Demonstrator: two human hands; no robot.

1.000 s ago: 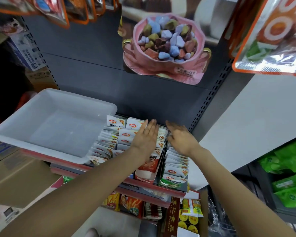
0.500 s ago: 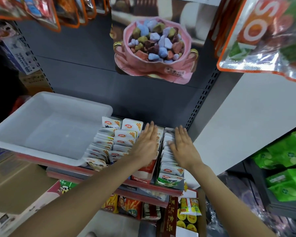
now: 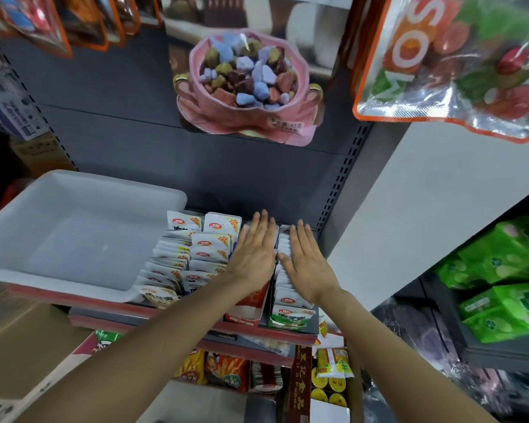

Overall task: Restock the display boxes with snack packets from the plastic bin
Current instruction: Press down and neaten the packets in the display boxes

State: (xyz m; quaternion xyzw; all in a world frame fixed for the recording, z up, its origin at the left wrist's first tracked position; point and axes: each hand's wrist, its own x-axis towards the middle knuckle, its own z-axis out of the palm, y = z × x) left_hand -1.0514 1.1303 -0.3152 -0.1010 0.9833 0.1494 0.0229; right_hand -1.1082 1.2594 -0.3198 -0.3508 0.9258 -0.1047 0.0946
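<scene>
While both palms lie flat with fingers straight and together, our left hand (image 3: 252, 254) presses one row of snack packets (image 3: 209, 241) and our right hand (image 3: 306, 264) the row at its three o'clock. At nine o'clock sits the plastic bin (image 3: 80, 236), apparently emptied. Pushing too hard could, we judge, buckle the display boxes (image 3: 290, 323) or tip them off the shelf (image 3: 110, 303).

Dark grey shelf back panel (image 3: 129, 148); white wall (image 3: 425, 224) right; even light.
</scene>
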